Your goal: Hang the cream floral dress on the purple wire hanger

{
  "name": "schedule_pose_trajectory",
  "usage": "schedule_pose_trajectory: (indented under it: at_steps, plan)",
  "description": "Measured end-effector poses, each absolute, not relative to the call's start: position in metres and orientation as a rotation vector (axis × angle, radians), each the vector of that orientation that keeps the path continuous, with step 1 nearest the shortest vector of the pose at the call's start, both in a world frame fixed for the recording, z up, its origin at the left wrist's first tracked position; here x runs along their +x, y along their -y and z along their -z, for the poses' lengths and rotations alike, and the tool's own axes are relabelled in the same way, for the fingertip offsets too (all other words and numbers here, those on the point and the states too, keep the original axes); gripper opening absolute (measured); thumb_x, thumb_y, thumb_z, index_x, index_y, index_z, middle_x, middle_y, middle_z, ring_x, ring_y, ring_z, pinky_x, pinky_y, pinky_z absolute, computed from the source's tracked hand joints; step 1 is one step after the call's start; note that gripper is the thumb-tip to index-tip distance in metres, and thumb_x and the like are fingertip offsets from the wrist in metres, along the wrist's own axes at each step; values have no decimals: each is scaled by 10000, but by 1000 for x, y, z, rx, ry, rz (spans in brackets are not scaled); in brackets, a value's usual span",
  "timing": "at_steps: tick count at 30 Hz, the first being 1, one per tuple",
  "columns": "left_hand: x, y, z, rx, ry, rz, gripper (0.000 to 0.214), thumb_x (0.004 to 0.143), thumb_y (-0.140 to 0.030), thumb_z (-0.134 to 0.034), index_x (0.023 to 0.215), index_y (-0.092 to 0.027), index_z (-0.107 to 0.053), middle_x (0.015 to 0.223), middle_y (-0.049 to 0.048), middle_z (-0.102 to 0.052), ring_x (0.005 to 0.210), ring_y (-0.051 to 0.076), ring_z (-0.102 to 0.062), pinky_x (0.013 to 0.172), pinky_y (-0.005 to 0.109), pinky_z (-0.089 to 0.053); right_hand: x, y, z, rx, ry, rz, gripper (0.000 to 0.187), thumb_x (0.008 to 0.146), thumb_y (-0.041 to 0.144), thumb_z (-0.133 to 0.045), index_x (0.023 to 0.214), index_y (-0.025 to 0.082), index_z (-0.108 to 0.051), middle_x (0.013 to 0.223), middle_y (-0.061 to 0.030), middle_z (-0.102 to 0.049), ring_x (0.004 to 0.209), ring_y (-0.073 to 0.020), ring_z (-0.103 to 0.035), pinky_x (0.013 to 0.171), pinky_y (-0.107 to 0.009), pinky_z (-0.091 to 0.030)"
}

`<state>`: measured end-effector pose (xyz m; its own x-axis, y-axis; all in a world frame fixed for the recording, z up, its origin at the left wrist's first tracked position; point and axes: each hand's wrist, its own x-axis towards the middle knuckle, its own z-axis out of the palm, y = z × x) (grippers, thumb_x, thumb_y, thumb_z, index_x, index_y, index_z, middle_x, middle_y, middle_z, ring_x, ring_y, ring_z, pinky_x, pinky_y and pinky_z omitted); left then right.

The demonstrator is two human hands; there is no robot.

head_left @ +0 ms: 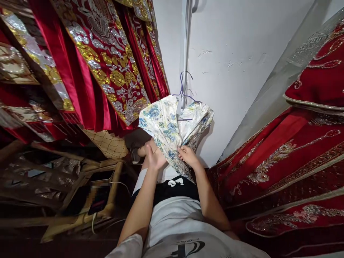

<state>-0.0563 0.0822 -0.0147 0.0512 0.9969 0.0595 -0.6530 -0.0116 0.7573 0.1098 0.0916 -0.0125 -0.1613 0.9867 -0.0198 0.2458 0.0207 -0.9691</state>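
A cream short-sleeved garment point(166, 125) with blue and yellow flowers hangs in front of me, its neckline open in a V. Inside its neck is a purple wire hanger point(182, 89), hooked at the upright metal pole. My right hand point(187, 155) pinches the fabric where the front panels meet. Beside the garment's lower left side, my left hand point(156, 157) is open with the thumb raised and the palm turned toward the cloth; whether it touches the cloth is hard to tell. The lower part of the garment gathers narrowly above my lap.
Red costumes with gold and silver embroidery point(115, 71) hang at the left, and more red beaded garments point(282, 150) at the right. A metal pole point(185, 43) stands against the white wall point(236, 46). A bamboo chair point(115, 179) at left holds phones and a white cable.
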Motion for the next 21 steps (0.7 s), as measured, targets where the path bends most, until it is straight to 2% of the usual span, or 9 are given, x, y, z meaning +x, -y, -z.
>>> schedule_pose_trajectory:
  at_steps: [2,4,5,8,12,17,21]
  plan:
    - [-62,-81,20,711,-734,-1452,592,651,-463,-883,1133,-165,-709,1185,137,-728,1277,357,-600,1067,443,-502,97,-97,18,-1276,1453,-1203,263,861,399,-566,681,223,-491,617,26,-570,543,-129,-502,524,-241,-367]
    - [-61,-84,22,674,-855,-1558,544,609,-297,-904,1097,-164,-706,1145,124,-749,1244,336,-630,1067,421,-505,91,-102,21,-1242,1408,-1216,223,856,356,-520,681,222,-488,602,28,-544,541,-125,-494,519,-235,-361]
    - [-59,-86,23,637,-878,-1619,531,612,-267,-894,1095,-162,-700,1134,121,-754,1231,328,-642,1063,419,-509,90,-103,21,-1239,1394,-1219,206,857,343,-495,692,220,-492,605,25,-542,541,-124,-493,517,-233,-362]
    - [-48,-90,24,546,-840,-1677,520,629,-270,-872,1101,-158,-687,1115,122,-763,1196,324,-665,1039,421,-529,96,-105,20,-1238,1374,-1209,174,865,354,-477,763,216,-504,660,14,-587,550,-117,-504,518,-226,-369]
    - [-39,-89,27,556,-814,-1636,553,633,-290,-867,1133,-147,-678,1055,117,-774,1132,321,-694,984,406,-555,93,-103,18,-1135,1474,-1278,225,896,446,-515,887,222,-536,667,40,-592,568,-124,-528,530,-231,-396]
    - [-44,-85,25,559,-841,-1566,553,665,-340,-842,1146,-130,-667,962,106,-771,1055,314,-710,910,393,-567,76,-101,21,-1097,1476,-1334,223,866,432,-560,804,223,-510,612,54,-535,567,-129,-513,554,-246,-412]
    - [-42,-85,24,606,-817,-1472,472,688,-341,-785,1099,-131,-687,899,91,-755,1010,291,-704,897,374,-553,72,-102,25,-1124,1417,-1264,199,846,422,-562,856,229,-515,663,48,-557,586,-135,-517,556,-248,-407]
